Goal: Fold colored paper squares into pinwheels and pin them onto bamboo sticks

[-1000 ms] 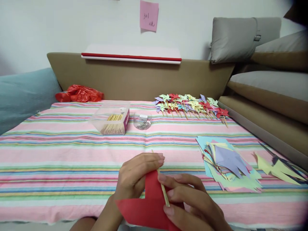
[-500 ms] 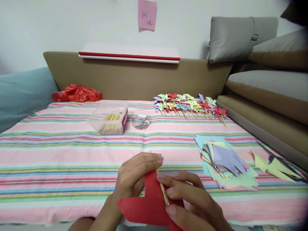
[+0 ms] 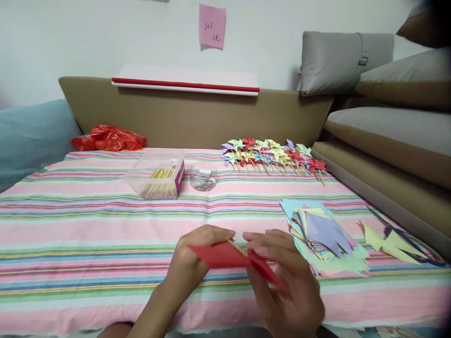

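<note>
Red paper (image 3: 225,256) now lies tipped nearly flat and edge-on between my hands, where half a second ago it faced me. My left hand (image 3: 192,258) pinches it with the stick (image 3: 237,246); my right hand (image 3: 282,281) grips its right flap. Farther right sits the paper stack (image 3: 324,234), beyond it the pinwheels (image 3: 271,152).

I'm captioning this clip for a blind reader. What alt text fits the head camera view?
Two bare hands, left hand and right hand, hold a red paper pinwheel with a thin wooden stick over a striped cloth. Beyond lie a stack of cut coloured paper, a row of finished pinwheels and a clear box of sticks.
</note>
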`<action>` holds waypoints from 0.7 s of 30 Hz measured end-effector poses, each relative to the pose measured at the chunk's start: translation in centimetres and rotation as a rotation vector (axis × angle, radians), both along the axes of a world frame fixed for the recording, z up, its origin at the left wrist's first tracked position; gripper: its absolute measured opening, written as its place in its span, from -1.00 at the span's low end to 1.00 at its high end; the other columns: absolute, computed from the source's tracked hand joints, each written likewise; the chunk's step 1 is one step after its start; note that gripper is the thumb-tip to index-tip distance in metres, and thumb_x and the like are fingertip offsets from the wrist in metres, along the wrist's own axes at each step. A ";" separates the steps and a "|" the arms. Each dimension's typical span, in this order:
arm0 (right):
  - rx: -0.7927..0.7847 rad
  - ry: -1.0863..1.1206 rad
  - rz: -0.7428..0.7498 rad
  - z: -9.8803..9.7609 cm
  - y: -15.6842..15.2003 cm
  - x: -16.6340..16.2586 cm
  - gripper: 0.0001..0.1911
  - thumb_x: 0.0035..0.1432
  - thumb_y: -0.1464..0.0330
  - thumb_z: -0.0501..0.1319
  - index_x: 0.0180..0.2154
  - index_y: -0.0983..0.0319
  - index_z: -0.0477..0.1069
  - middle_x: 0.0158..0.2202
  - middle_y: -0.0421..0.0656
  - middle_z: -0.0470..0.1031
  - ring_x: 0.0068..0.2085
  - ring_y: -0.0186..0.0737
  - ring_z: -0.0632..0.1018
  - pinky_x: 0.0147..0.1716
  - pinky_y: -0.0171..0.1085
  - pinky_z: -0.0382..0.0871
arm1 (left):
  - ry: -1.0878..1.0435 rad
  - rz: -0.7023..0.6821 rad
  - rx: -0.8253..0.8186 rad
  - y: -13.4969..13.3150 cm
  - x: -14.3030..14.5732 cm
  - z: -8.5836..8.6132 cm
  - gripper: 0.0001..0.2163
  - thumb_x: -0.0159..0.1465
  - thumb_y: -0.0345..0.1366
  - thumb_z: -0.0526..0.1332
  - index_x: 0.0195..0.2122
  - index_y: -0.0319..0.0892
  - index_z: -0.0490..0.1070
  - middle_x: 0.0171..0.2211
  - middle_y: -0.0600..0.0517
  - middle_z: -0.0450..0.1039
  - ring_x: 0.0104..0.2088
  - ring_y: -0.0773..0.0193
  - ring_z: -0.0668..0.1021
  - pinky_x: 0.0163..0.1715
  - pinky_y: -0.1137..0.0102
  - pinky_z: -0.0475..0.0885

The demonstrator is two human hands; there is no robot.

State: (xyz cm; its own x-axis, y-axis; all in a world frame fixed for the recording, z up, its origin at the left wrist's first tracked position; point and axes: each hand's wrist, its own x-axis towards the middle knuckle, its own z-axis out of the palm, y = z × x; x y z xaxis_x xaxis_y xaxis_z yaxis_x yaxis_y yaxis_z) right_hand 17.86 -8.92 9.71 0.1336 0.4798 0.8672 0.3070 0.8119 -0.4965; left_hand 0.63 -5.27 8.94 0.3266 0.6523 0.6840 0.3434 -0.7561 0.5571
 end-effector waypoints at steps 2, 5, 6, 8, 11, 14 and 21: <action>-0.221 0.080 -0.039 -0.3 0.6 0.2 -0.75 0.18 0.51 0.29 -0.10 0.16 0.44 -0.22 -0.17 0.56 -0.15 -0.17 0.59 -0.13 -0.14 0.47 | 0.045 0.044 -0.097 0.1 0.3 -0.2 -0.85 0.34 -0.38 0.22 -0.15 -0.07 0.57 -0.24 0.01 0.66 -0.26 0.18 0.66 -0.23 0.39 0.52; -0.544 0.198 -0.071 -0.6 1.7 0.5 -0.82 0.18 0.30 0.34 -0.17 0.15 0.45 -0.26 -0.21 0.55 -0.20 -0.21 0.56 -0.17 -0.22 0.44 | 0.089 0.067 -0.345 0.2 0.9 -0.7 -0.89 0.35 -0.24 0.24 -0.22 -0.07 0.56 -0.36 0.05 0.61 -0.36 0.21 0.60 -0.36 0.43 0.45; -0.620 0.220 -0.050 -0.6 2.2 0.5 -0.81 0.18 0.26 0.35 -0.18 0.16 0.46 -0.26 -0.21 0.55 -0.20 -0.21 0.55 -0.15 -0.22 0.44 | 0.095 0.059 -0.438 0.3 1.0 -0.8 -0.87 0.34 -0.20 0.24 -0.25 -0.08 0.55 -0.40 0.07 0.57 -0.39 0.22 0.58 -0.40 0.43 0.41; -0.726 0.268 0.003 -0.9 3.2 0.7 -0.74 0.16 0.19 0.34 -0.17 0.17 0.46 -0.20 -0.17 0.56 -0.14 -0.16 0.56 -0.10 -0.19 0.43 | 0.072 0.028 -0.615 0.4 1.3 -1.3 -0.83 0.31 -0.14 0.26 -0.34 -0.11 0.51 -0.49 0.09 0.49 -0.45 0.24 0.52 -0.46 0.44 0.36; -0.802 0.415 0.011 -1.6 4.4 1.1 -0.58 0.21 0.03 0.24 -0.05 0.16 0.40 -0.03 -0.10 0.52 0.00 -0.11 0.53 0.01 -0.15 0.40 | -0.113 -0.028 -0.855 0.6 1.8 -1.9 -0.76 0.23 -0.12 0.34 -0.43 -0.14 0.40 -0.52 0.10 0.47 -0.45 0.24 0.53 -0.45 0.44 0.35; -0.881 0.457 -0.021 -2.2 4.9 1.6 -0.49 0.30 -0.08 0.02 0.03 0.13 0.35 0.08 -0.09 0.45 0.06 -0.13 0.49 0.03 -0.15 0.36 | -0.357 -0.041 -0.977 1.0 2.1 -2.2 -0.75 0.19 -0.14 0.39 -0.39 -0.14 0.36 -0.45 0.07 0.54 -0.33 0.20 0.60 -0.30 0.40 0.41; -1.063 -0.180 0.429 -3.4 3.6 1.0 -0.66 0.26 0.09 0.19 -0.40 0.21 0.41 -0.44 -0.24 0.44 -0.37 -0.25 0.44 -0.33 -0.29 0.28 | -0.681 0.073 -0.961 1.8 2.7 -2.3 -0.69 0.11 -0.19 0.46 -0.45 -0.13 0.30 -0.58 0.14 0.49 -0.34 0.24 0.59 -0.23 0.42 0.38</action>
State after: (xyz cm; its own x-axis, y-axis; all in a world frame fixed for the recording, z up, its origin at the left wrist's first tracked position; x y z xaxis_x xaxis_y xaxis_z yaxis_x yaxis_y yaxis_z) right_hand 18.82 -5.31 6.27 -0.3010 0.9536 -0.0107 0.2434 0.0660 -0.9677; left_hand 3.31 -3.48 6.65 0.0248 0.9965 -0.0793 -0.2200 0.0828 0.9720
